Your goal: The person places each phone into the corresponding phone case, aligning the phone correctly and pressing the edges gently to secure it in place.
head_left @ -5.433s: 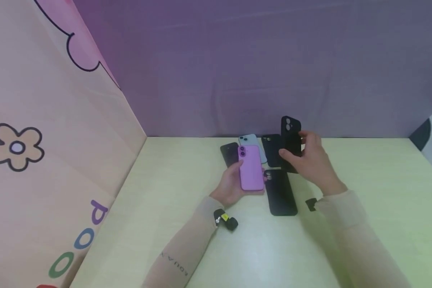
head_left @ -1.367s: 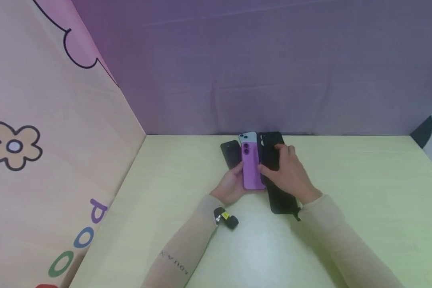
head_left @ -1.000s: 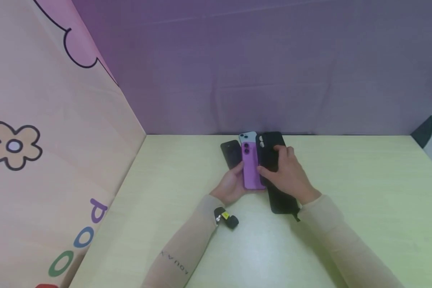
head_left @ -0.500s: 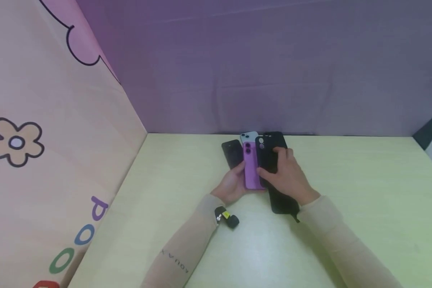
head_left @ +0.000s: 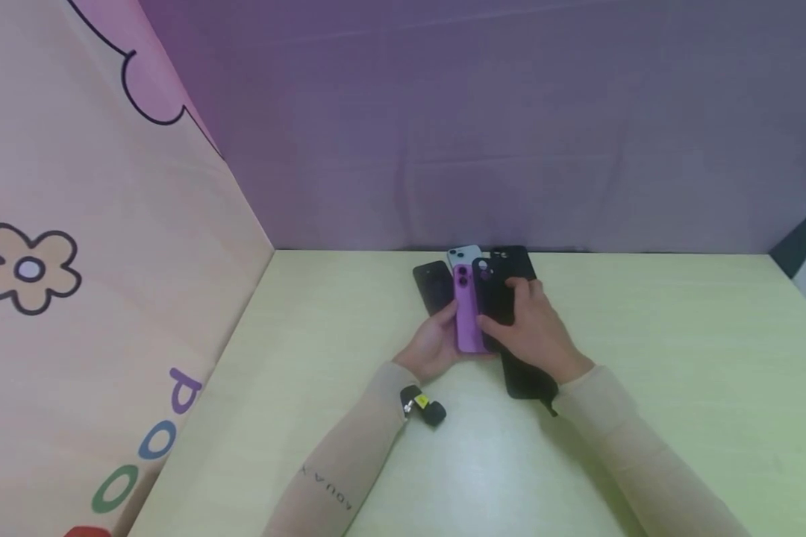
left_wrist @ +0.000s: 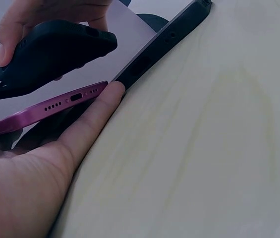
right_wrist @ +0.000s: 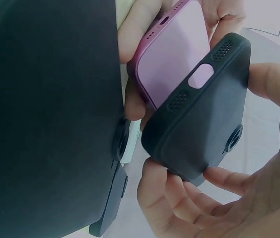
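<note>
My left hand grips a purple phone with its camera side up, thumb along its left edge. Its port edge shows in the left wrist view, with the other fingers under the phone. My right hand holds a black phone case between thumb and fingers, covering the right part of the phone in the head view. From the left wrist, the case appears tilted above the phone, with a gap between them. The right wrist view shows the case's bottom edge with its port cutout.
A dark phone-shaped item and a light blue phone lie behind the left hand. Another black case lies at the back, and one more lies under the right hand. A purple backdrop borders the table.
Since the oldest frame, my right hand has brought the black case left and down from an upright pose to over the purple phone. Over the last second the case shifts slightly further left.
</note>
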`<state>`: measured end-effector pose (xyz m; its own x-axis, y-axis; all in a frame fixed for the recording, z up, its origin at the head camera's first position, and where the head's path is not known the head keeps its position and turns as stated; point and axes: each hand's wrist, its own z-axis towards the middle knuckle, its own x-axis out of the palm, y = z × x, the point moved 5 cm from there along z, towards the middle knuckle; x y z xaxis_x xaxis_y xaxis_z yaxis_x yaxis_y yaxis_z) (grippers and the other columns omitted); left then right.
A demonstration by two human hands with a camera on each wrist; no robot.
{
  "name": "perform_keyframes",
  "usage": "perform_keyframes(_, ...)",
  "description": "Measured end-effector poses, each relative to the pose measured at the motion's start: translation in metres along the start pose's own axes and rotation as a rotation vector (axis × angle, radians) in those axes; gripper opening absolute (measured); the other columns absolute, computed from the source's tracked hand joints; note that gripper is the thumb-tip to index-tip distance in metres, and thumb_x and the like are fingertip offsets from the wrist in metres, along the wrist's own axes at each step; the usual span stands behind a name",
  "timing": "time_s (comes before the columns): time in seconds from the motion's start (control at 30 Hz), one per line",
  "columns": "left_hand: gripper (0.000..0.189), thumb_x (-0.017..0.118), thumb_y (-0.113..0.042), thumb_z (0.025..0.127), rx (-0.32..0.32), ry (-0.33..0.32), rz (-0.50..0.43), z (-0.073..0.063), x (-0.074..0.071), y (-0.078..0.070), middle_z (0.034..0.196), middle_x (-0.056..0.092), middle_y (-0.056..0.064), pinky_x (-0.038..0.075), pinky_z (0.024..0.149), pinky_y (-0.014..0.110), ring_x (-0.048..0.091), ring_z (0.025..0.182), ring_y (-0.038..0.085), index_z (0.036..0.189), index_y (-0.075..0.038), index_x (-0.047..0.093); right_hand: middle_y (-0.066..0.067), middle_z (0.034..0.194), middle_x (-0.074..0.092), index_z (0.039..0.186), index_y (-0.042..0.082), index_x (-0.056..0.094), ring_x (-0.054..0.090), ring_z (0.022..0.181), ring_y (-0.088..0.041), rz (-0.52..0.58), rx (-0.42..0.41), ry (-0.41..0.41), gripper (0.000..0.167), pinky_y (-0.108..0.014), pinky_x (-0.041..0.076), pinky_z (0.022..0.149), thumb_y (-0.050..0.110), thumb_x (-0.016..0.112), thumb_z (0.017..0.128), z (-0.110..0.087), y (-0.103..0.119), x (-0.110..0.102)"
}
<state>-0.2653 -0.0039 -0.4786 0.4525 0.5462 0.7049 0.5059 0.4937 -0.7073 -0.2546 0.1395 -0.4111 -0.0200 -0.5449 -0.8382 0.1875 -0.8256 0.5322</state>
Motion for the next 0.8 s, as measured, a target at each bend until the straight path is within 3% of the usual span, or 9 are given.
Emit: perform_keyframes(0.8,0.041,0.032,-0.045,0.101,0.003,0.002,-0.006,0.0020,-0.0023,0.0014,0.154,0.031,0.004,0.035,0.100,0.067,0.033,0.139,0.033,0.142,-0.043,0.036,-0.024,0.118,0.043,0.139,0.003,0.033,0.054,0.088,-0.033,-0.056,0.013,0.044,0.087,-0.050,0.050,0.078,0.062,0.060,0.081,-0.0017,0.0030,0.0032)
